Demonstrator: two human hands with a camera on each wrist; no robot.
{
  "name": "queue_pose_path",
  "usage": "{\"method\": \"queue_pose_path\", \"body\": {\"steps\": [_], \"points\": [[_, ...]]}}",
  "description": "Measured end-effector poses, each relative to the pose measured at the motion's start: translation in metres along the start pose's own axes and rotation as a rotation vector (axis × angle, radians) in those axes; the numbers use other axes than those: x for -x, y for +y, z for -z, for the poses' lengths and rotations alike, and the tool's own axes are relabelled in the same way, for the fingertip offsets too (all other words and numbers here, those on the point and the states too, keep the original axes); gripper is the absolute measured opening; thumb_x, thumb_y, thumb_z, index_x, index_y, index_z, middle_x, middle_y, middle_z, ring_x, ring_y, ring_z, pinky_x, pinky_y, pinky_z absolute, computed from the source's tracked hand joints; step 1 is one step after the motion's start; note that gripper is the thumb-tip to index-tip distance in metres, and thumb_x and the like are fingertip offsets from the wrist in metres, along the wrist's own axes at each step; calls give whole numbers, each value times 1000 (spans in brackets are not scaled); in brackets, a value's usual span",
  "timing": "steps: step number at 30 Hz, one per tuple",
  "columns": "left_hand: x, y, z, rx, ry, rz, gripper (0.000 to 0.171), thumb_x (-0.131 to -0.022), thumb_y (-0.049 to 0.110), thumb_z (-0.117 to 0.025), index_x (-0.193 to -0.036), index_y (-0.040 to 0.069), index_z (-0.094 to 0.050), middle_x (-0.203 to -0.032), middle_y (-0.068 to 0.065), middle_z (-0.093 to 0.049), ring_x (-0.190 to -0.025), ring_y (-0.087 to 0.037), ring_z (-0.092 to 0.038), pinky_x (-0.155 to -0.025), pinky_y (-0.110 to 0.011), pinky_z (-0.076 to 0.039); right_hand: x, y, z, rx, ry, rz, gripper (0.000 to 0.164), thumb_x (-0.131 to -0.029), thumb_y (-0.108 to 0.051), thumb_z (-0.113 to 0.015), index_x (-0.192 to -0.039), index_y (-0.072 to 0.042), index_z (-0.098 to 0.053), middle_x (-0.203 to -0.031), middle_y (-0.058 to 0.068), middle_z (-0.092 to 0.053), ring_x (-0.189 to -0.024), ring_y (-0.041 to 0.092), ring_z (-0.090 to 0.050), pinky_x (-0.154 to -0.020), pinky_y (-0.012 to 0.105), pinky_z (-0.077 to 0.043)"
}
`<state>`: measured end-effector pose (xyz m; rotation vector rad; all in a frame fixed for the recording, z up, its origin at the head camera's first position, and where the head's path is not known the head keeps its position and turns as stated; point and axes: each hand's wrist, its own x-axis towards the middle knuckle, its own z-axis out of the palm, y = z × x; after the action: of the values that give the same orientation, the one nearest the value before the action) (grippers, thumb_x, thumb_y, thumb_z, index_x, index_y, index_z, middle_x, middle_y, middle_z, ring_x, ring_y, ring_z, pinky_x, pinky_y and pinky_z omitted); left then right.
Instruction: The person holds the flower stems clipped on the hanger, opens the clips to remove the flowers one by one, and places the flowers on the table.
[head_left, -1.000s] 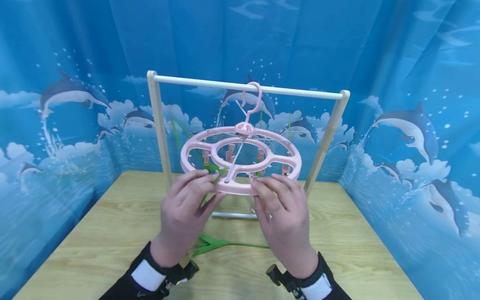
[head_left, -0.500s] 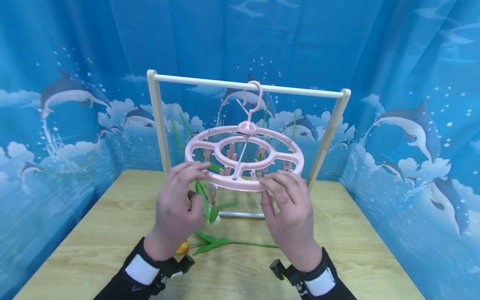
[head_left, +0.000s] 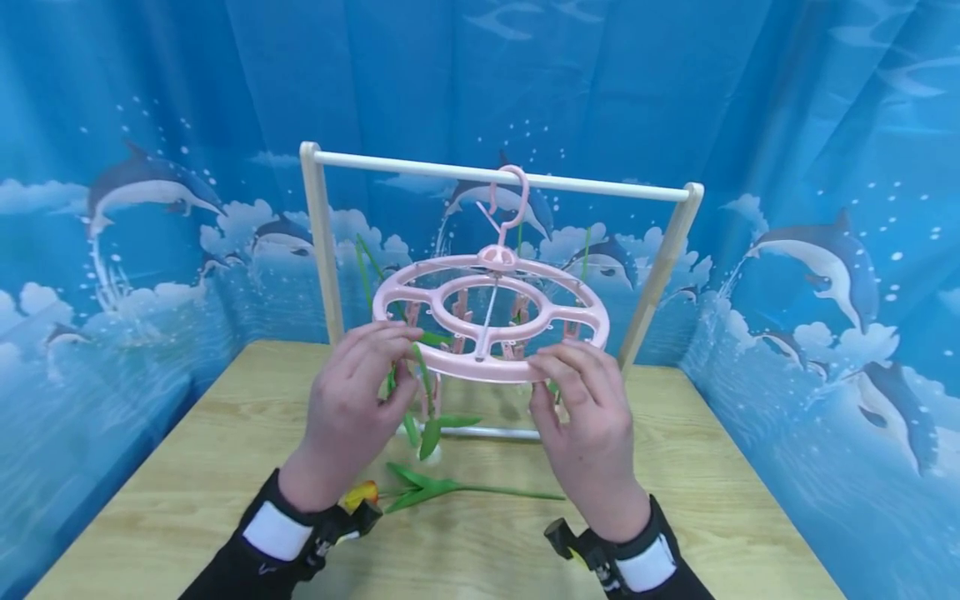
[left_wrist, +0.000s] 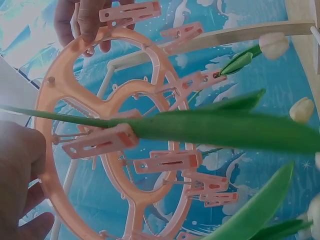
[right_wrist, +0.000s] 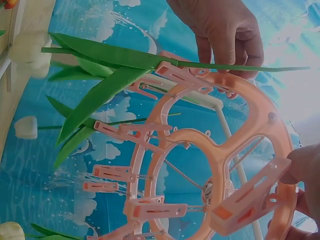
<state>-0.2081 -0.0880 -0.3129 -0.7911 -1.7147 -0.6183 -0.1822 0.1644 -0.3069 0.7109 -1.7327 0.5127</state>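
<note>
A round pink clip hanger [head_left: 480, 368] hangs by its hook from the rack's bar. My left hand [head_left: 352, 408] holds the left part of its front rim, fingers over the top. The right hand [head_left: 588, 425] grips the rim further right, fingers above and thumb below. A white tulip with long green leaves [head_left: 431, 433] dangles head down beside the left hand. In the left wrist view, its stem runs through a pink clothespin [left_wrist: 102, 141]. Another clothespin [right_wrist: 250, 197] lies right by the right fingertips in the right wrist view. More white tulips [right_wrist: 26, 127] hang from clips at the back.
The wooden rack [head_left: 652, 275] stands on the table [head_left: 675, 500], its low crossbar [head_left: 491, 432] behind the hands. An orange-yellow tulip [head_left: 423, 493] lies across the table in front of it, with its bloom close to the left wrist. A blue dolphin curtain [head_left: 187, 292] surrounds the table.
The hands have moved apart, the left one shifting left along the rim and the right one slightly right. The hanger has shifted a little right. The tulip near the left hand now hangs in plain view.
</note>
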Motion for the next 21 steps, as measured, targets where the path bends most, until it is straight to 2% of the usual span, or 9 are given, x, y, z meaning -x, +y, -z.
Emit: {"method": "queue_pose_path", "body": {"steps": [7, 12, 17, 21], "points": [[1, 3, -2, -19, 33, -51, 17, -82, 1, -65, -98, 2, -70, -110, -9, -74, -106, -28, -67, -95, -38, -55, 1, 0, 2, 22, -25, -16, 24, -84, -2, -64, -108, -4, -68, -112, 10, -68, -115, 34, -60, -101, 43, -50], [0, 8, -2, -31, 46, -102, 17, -83, 2, -61, -97, 2, -70, -107, -10, -74, -100, -28, -67, -87, -38, -57, 0, -3, 3, 52, -31, 5, 26, -82, -4, -66, -108, -5, -69, -113, 12, -67, -109, 35, -59, -94, 46, -50], [-1, 15, -2, -44, 51, -147, 16, -83, 4, -62, -97, 3, -72, -105, -10, -75, -97, -28, -67, -82, -41, -55, -3, -8, 3, 28, 39, 74, 25, -85, -8, -66, -109, -5, -70, -110, 15, -67, -100, 37, -60, -85, 48, -51], [-2, 20, -3, -44, 51, -172, 17, -81, 4, -63, -95, 4, -72, -104, -9, -75, -96, -29, -66, -79, -43, -51, -5, -10, 2, 21, 86, 117, 21, -87, -9, -65, -106, -5, -71, -106, 16, -67, -95, 37, -60, -75, 44, -48]]}}
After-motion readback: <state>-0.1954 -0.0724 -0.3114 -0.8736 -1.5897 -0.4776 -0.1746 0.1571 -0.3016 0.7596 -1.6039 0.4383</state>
